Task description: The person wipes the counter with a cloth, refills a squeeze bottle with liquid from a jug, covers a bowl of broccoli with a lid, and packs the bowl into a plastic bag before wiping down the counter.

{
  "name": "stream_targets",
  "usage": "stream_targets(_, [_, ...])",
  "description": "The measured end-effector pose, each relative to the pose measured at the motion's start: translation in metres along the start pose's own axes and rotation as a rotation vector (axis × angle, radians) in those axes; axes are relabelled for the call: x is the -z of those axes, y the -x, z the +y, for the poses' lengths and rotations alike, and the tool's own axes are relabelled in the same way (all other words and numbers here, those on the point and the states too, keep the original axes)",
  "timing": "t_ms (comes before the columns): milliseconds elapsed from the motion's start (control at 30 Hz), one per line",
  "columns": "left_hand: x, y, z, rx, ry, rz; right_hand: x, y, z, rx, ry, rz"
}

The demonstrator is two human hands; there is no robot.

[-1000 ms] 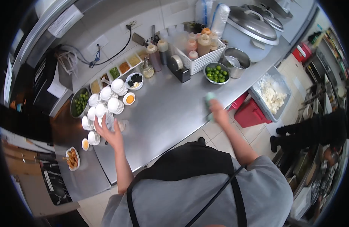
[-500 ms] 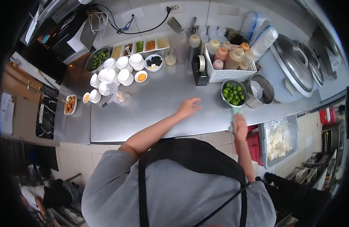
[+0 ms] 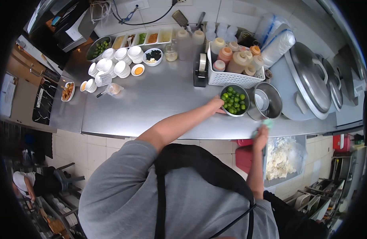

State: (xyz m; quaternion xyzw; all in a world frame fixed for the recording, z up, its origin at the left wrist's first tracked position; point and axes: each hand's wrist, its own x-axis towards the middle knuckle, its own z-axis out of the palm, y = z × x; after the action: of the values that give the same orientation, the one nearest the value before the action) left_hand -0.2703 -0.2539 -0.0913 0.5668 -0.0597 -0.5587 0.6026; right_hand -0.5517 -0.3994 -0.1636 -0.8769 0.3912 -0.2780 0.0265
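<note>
My left hand (image 3: 217, 105) grips the left rim of a metal bowl of green limes (image 3: 234, 101), its fingers bent around the edge. To the right, my right hand (image 3: 262, 134) is closed on a light green cloth (image 3: 266, 124) at the counter's front edge. A larger metal pot (image 3: 274, 104) stands right beside the lime bowl, with a round pale item inside. Behind the limes is a white basket (image 3: 231, 79) of squeeze bottles, and a black tape dispenser (image 3: 200, 75) stands to its left.
Stacks of small white cups (image 3: 122, 68), a bowl with dark and pale food (image 3: 153, 57) and a knife by a plastic bag (image 3: 113, 89) lie on the left. Large pot lids (image 3: 311, 75) lean at right. Below is a tub of pale food (image 3: 281, 159). Another person (image 3: 24, 183) is at lower left.
My left hand has moved right and taken hold of the lime bowl's rim. My right hand has moved right with the cloth, now in front of the metal pot. The view has shifted slightly.
</note>
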Motion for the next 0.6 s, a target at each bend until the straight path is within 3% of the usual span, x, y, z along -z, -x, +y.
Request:
stream_targets(67, [0.000,0.003,-0.001,0.010,0.000,0.013,0.020,0.027,-0.061,0.163,-0.189,-0.005])
stream_targets(133, [0.003,0.015,0.005,-0.035,-0.008,0.019,0.033,0.052,-0.093,0.177,-0.253,-0.112])
stream_targets(200, [0.016,0.028,0.002,-0.036,-0.084,-0.017,0.056,0.057,-0.113,-0.166,-0.644,-0.319])
stream_targets(267, [0.032,0.043,-0.002,-0.036,-0.153,-0.045,0.044,0.052,-0.094,-0.455,-0.902,-0.271])
stream_targets(333, [0.047,0.059,-0.005,0.060,-0.174,-0.296,0.045,0.024,-0.098,-0.856,-1.700,-0.245])
stream_targets(400, [0.042,0.092,0.001,0.124,-0.166,-0.335,0.045,-0.003,-0.134,-1.110,-2.121,-0.324])
stream_targets(467, [0.045,0.114,0.006,0.184,-0.160,-0.374,0.013,0.005,-0.162,-1.029,-2.115,-0.406])
stream_targets(533, [0.059,0.126,0.011,0.143,-0.102,-0.337,0.015,0.003,-0.199,-1.017,-2.409,-0.657])
stream_targets(600, [0.082,0.136,0.015,0.153,-0.076,-0.343,0.019,0.009,-0.223,-1.068,-2.286,-0.808])
